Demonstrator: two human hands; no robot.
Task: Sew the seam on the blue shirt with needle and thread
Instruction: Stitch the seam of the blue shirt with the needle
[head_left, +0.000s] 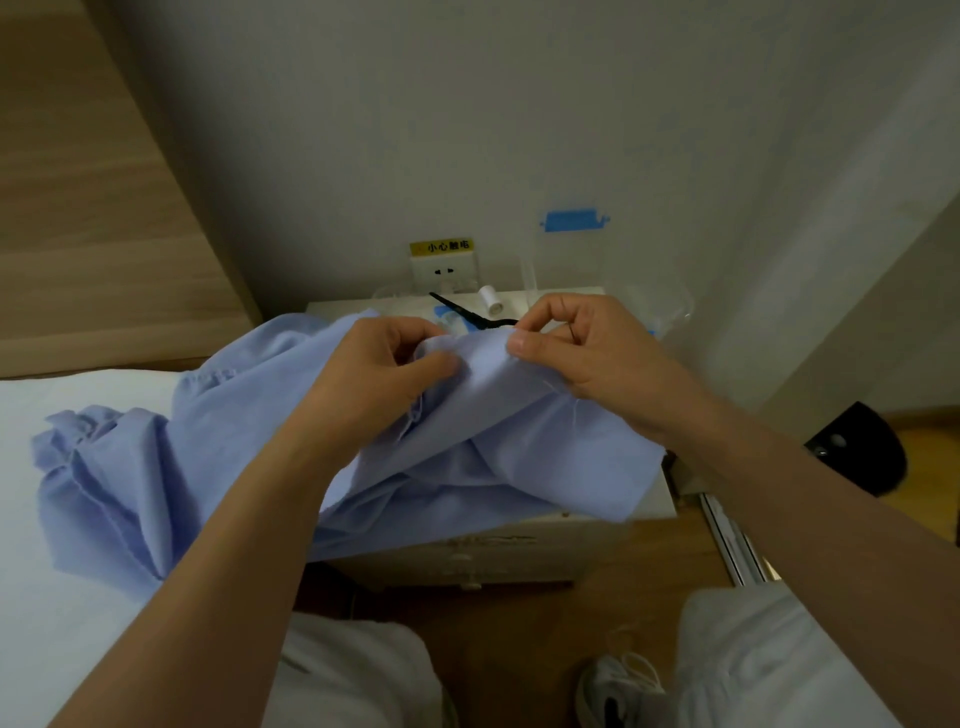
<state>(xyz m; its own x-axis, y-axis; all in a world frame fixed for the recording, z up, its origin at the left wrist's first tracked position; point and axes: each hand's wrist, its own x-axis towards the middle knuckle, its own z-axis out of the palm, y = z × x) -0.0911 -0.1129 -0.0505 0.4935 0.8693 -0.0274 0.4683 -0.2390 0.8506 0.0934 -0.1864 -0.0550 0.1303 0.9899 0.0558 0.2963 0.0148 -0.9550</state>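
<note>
A blue shirt (208, 457) is held up over a nightstand (519, 540), its loose end trailing left onto a white bed (52, 597). The raised fold runs side to side between the hands. The left hand (384, 374) pinches the fold's left end. The right hand (582, 348) pinches its right end, a thin dark needle (572, 332) showing among its curled fingers. Stitching likely proceeds leftward. Scissors (467, 312) and a white spool (489, 299) lie behind.

I see a white nightstand (493, 551) against a pale wall (519, 104), a socket (444, 270) just above it, wooden headboard (78, 208) and bed (52, 623) to its left, wood floor (519, 623) below it.
</note>
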